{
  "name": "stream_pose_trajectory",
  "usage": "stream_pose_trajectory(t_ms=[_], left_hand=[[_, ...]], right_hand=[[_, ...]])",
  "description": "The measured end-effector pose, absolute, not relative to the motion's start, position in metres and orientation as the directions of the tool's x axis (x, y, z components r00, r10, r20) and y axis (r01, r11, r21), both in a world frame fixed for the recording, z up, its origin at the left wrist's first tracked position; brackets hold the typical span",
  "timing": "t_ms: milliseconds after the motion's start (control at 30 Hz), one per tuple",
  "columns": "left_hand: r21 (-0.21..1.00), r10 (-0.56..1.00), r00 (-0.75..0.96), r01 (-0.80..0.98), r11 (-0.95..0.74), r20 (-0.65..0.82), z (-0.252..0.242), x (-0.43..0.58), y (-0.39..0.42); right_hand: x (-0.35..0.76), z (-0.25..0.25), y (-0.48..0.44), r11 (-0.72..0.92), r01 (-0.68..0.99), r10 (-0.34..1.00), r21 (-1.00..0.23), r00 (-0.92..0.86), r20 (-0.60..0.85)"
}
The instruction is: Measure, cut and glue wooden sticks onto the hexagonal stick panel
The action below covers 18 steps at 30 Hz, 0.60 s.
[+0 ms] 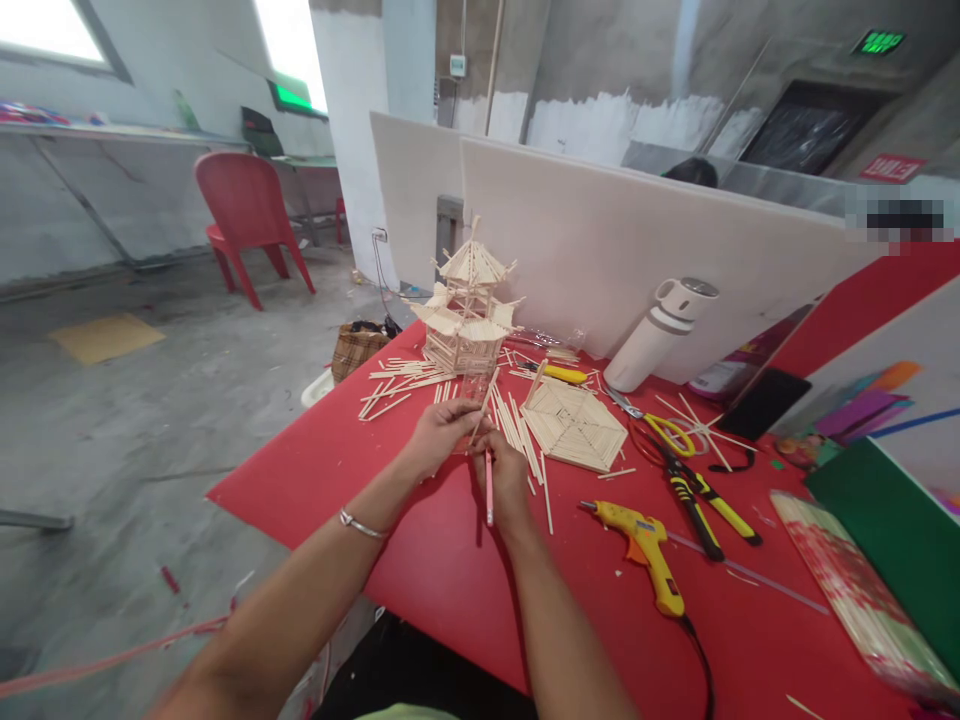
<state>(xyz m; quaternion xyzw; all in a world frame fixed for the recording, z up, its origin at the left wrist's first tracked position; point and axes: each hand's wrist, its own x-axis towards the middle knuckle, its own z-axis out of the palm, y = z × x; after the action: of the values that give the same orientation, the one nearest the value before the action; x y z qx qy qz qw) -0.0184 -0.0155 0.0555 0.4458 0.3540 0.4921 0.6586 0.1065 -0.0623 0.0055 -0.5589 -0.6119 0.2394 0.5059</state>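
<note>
My left hand is closed in a pinch on a thin wooden stick above the red table. Touching it, my right hand grips a pink pencil that points down toward me. Both hands hover just in front of a wooden-stick pagoda model. A flat hexagonal stick roof panel lies to the right of my hands, and loose sticks are scattered around.
A yellow glue gun, yellow-handled pliers, scissors and a yellow knife lie on the right. A white flask stands by the white partition. A bundle of sticks lies at right. A red chair stands far left.
</note>
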Motion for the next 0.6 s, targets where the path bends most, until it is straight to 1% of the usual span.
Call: stream_pose_trajectory(t_ms=[67,200,300,467,600], left_hand=[[0.935,0.967,0.255,-0.335,0.117,-0.029,0.055,-0.018,-0.016],[0.938,0.972,0.234,-0.341,0.058,0.025,0.056,-0.017,-0.016],[0.942,0.971,0.232,-0.334,0.021,0.061,0.058,-0.017,-0.017],[0.945,0.971,0.228,-0.327,0.005,0.073,0.056,-0.016,-0.015],[0.946,0.968,0.237,-0.324,0.003,0.078,0.053,-0.014,-0.014]], right_hand=[[0.107,0.005,-0.063,0.265,0.440,0.931,-0.858,0.116,0.347],[0.107,0.009,-0.066,0.263,0.451,0.940,-0.853,0.081,0.332],[0.108,0.016,-0.069,0.274,0.508,0.940,-0.817,0.038,0.340],[0.110,0.019,-0.069,0.302,0.609,0.925,-0.733,-0.002,0.379],[0.112,0.016,-0.066,0.324,0.598,0.915,-0.734,0.000,0.404]])
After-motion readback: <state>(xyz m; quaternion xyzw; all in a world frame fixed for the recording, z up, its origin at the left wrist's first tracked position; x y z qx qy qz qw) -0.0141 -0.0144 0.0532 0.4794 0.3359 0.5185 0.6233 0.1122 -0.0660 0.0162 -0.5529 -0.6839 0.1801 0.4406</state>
